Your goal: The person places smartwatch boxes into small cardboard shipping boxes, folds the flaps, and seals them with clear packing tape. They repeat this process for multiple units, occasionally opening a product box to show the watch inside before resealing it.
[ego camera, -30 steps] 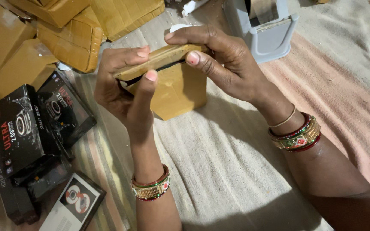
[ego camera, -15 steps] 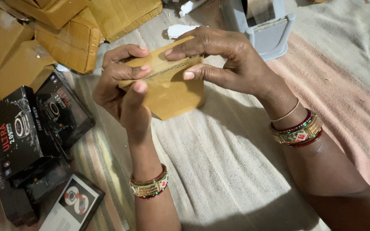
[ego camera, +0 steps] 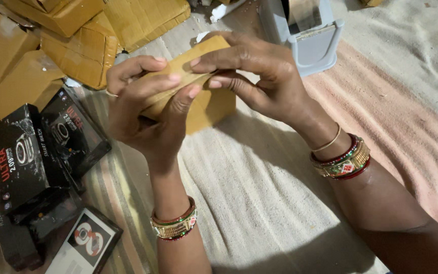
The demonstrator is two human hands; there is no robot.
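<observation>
I see both hands closed on one brown box (ego camera: 214, 104) held up over the cloth (ego camera: 259, 193), a little above centre. My left hand (ego camera: 145, 114) wraps it from the 9 o'clock side, fingers curled over the top edge and thumb pressed against the front face. My right hand (ego camera: 259, 78) comes in from 3 o'clock, fingers laid flat along the box's upper flap, pinching it down against the left fingers. The box tilts, its far end raised toward 12 o'clock. Each wrist carries red and gold bangles.

At 12 to 1 o'clock, just behind the right hand, stands a grey tape dispenser (ego camera: 313, 43). At 10 to 11 o'clock lies a heap of brown cartons (ego camera: 77, 48), flattened and stacked. At 8 to 9 o'clock, near the left forearm, lie black product boxes (ego camera: 26, 157), some overlapping, one at 7 o'clock showing a lighter printed face. The striped cloth runs under everything I can see
</observation>
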